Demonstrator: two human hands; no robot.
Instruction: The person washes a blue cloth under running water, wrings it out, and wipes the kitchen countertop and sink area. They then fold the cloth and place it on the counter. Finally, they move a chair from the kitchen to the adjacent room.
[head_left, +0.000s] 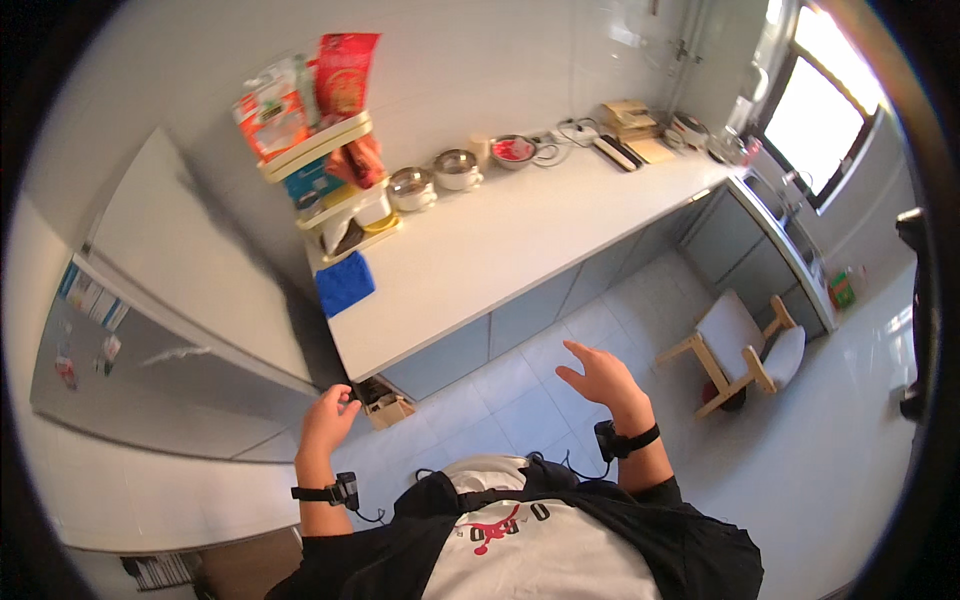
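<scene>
My left hand (328, 421) is raised near the left front corner of the white countertop (480, 262), fingers curved apart and holding nothing. Over the tiled floor, in front of the counter, my right hand (602, 375) hangs in the air with its fingers spread and nothing in it. Each wrist wears a black strap with a small device and a cable. A folded blue cloth (345, 283) lies at the counter's left end, beside a tiered cream rack (319, 148) holding food packets. Behind it stand two pots (412, 189) and a metal bowl (513, 151) with red contents.
A grey refrigerator (172, 360) stands at the left. A wooden armchair (731, 345) with light cushions is on the floor at the right, near the sink (772, 199). A cardboard box (390, 412) sits below the counter's left corner. Cables and a power strip lie along the wall.
</scene>
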